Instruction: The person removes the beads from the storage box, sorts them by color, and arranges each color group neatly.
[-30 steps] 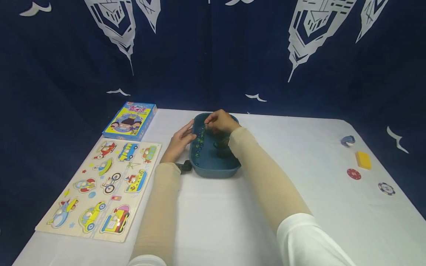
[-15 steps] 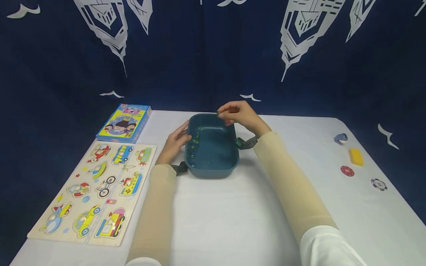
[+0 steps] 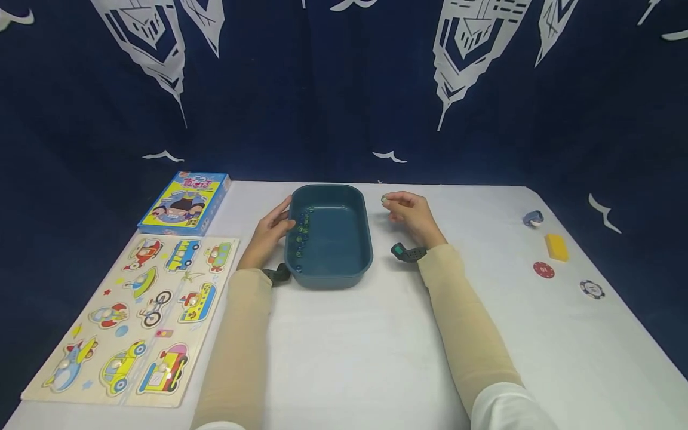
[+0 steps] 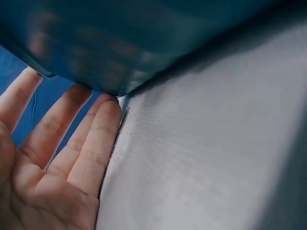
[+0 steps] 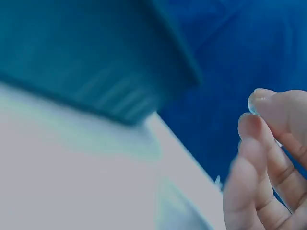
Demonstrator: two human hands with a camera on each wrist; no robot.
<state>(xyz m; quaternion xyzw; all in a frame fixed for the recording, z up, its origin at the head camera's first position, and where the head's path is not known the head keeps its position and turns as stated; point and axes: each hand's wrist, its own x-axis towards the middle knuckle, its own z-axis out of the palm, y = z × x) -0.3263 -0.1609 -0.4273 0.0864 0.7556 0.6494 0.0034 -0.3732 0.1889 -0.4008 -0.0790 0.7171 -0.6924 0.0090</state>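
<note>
A dark teal plastic tub (image 3: pixel 335 239) sits mid-table, with several small glass marbles (image 3: pixel 302 236) lined up along its left side. My left hand (image 3: pixel 267 235) is at the tub's left wall; in the left wrist view its extended fingertips (image 4: pixel 111 108) touch the outside of the wall. To the right of the tub, above the table, my right hand (image 3: pixel 411 215) pinches a single clear glass marble (image 5: pixel 253 103) between thumb and fingertips. That marble shows as a tiny pale dot in the head view.
On the left lie a wooden vehicle puzzle board (image 3: pixel 131 322) and a blue-yellow card box (image 3: pixel 185 203). A small blue-and-white object (image 3: pixel 533 218), a yellow block (image 3: pixel 556 247), a red chip (image 3: pixel 543 270) and a black-and-white chip (image 3: pixel 592 289) lie at the right.
My right hand has lifted a marble out of the tub and carried it over the rim to the right side. My left hand has stayed at the tub's left wall.
</note>
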